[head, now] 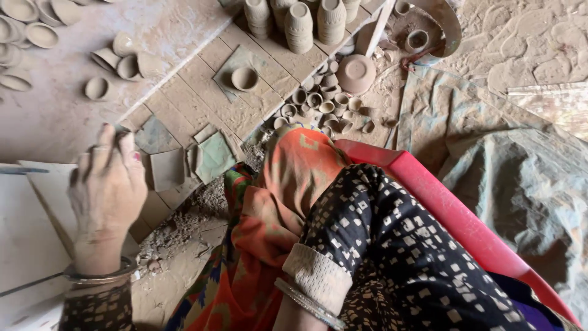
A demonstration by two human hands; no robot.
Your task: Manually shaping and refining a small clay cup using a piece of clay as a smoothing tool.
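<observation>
Clay-dusted wooden planks [202,92] fill the upper middle of the head view, their long boards running from about 7 o'clock up toward 1 o'clock. Right of them, from 2 to 5 o'clock, lies a grey-green tarpaulin [514,178], and across it a red plastic edge [453,211] slants from the centre down to 4 o'clock. The person's lap takes the lower middle: an orange patterned cloth [288,184] and a black sleeve with pale squares [392,245].

At 9 o'clock the left hand [107,190] lies back-up on a pale flat board [30,239], fingers held together and extended toward 12 o'clock, the fingertips curling lightly over the board's far edge; they are not clenched, and whether they pinch anything beneath cannot be told. The hand's long axis runs from 6 to 12 o'clock, a metal bangle [98,276] at the wrist. The right hand is hidden below the frame's bottom edge; only its forearm with thin bangles [309,303] shows at 6 o'clock, so its fingers cannot be judged.

At 12 o'clock stand stacked clay cups [300,24]; just below them a heap of tiny clay pots [321,104]. A single small clay bowl [245,78] sits on a grey square tile [228,75]. Shallow clay dishes [27,27] crowd the 10 o'clock corner.
</observation>
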